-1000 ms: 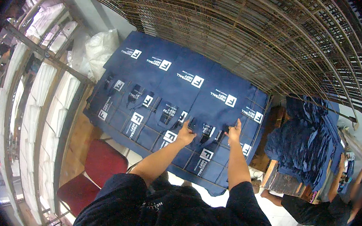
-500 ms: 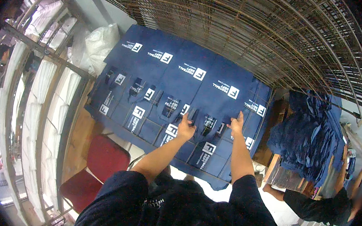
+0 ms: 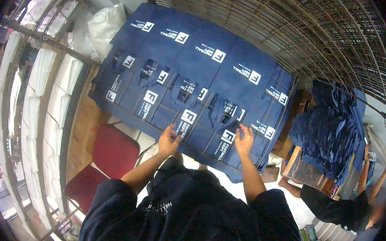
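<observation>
Currently, a wide layer of navy cloth pieces is lying flat in front of the person, and two bare hands are being held at its near side. White printed blocks are being shown in rows across it, and dark strips are lying loosely over its middle. The left hand is being held at the near edge, its thumb and fingers curled and apart; the right hand is being held a little farther in, toward the right end, its fingers parted and slightly bent. Whether the cloth is being touched by either hand cannot be told. Beyond the layer, wire racks are being seen from close by. At the left, a crumpled plastic bag is lying by the far corner, a red chair is standing near the near corner, and white stacks are being held in tall shelving. At the right, a heap of navy cloth is being supported by a low wooden stand, and beside it both arms are being stretched out by another person in dark clothes.
</observation>
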`<act>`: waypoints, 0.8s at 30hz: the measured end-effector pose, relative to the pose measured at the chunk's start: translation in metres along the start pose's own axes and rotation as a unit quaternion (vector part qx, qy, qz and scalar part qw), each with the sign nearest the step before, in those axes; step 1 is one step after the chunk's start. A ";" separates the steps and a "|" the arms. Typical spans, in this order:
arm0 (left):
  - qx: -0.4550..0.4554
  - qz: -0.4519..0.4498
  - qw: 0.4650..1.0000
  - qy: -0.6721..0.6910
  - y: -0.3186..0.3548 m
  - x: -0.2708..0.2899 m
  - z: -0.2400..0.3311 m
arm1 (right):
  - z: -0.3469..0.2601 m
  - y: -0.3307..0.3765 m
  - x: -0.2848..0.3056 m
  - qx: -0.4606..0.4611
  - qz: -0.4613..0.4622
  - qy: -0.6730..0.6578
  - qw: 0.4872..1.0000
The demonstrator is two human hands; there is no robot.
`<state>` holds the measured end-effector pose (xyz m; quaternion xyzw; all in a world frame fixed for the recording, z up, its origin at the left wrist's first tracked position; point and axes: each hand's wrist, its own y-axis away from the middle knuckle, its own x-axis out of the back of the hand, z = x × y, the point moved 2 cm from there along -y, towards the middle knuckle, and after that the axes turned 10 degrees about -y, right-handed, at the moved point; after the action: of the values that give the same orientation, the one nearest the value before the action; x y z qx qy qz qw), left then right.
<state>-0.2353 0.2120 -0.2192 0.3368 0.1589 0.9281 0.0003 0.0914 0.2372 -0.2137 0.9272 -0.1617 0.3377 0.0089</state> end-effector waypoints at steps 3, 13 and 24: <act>-0.038 0.023 0.999 -0.016 0.009 0.003 0.003 | -0.031 0.003 -0.018 0.015 -0.041 -0.015 0.999; 0.006 0.327 0.943 -0.061 -0.128 0.164 -0.032 | -0.055 0.009 -0.008 0.107 -0.086 0.045 0.990; 0.080 0.357 0.916 -0.165 -0.233 0.227 -0.118 | -0.240 -0.087 -0.186 0.283 -0.201 -0.057 0.936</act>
<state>-0.5089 0.4233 -0.2316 0.5180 0.0998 0.7820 -0.3319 -0.1652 0.4047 -0.1378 0.9222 0.1303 0.3072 -0.1953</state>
